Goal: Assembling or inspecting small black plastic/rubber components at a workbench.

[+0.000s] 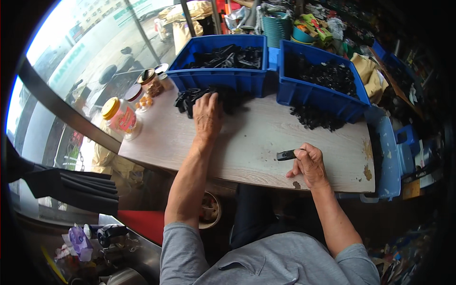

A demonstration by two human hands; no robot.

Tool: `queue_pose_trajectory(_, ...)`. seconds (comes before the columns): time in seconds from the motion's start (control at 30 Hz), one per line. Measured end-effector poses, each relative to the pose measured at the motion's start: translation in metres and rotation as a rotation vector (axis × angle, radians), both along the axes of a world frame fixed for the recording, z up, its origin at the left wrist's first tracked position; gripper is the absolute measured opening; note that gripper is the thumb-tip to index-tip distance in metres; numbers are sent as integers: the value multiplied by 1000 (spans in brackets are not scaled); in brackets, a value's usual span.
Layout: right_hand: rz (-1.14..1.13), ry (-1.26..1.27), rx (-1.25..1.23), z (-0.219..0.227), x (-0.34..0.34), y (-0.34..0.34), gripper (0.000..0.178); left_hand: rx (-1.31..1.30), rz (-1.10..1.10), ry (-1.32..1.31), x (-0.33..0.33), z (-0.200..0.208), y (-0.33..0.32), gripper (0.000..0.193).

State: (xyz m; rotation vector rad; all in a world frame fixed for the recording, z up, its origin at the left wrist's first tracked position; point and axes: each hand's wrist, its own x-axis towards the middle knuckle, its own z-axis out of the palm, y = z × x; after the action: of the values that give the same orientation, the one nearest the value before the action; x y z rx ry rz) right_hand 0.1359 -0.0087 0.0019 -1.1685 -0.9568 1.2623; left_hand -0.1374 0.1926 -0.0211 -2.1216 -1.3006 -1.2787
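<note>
My left hand (207, 115) reaches over a heap of small black pieces (186, 99) in front of the left blue bin. Its fingers are bent and close together, their tips hidden among the pieces. My right hand (309, 166) is near the table's front edge, closed on a small flat black tool (286, 155) that looks like a nail clipper. The tool points left, held between thumb and fingers just above the tabletop. A second heap of black pieces (316, 118) lies in front of the right bin.
A left blue bin (216, 75) and a right blue bin (318, 92) with black parts line the back of the pale wooden table (247, 137). Lidded jars, including a yellow-capped jar (122, 118), stand along the left edge. A bucket (210, 211) is below.
</note>
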Motion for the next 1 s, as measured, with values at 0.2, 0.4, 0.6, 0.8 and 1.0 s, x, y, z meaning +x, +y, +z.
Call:
queue_pose_trajectory(0.2,-43,51,-56,1,6,3,29,15,-168,-107,40,13,-56,31)
queue_pose_trajectory(0.4,-154,214,-61,5,25,-1,29,-299,-310,135,47,0,-94,34)
queue_pose_trajectory(0.6,-768,196,-167,15,111,-5,34,-258,-267,99,51,6,-98,29)
queue_pose_trajectory(0.8,-922,80,-204,14,159,-13,33,-298,-271,264,49,9,-102,35)
queue_pose_trajectory(1.0,-690,-99,-325,11,136,9,21,-366,-355,218,49,7,-100,35)
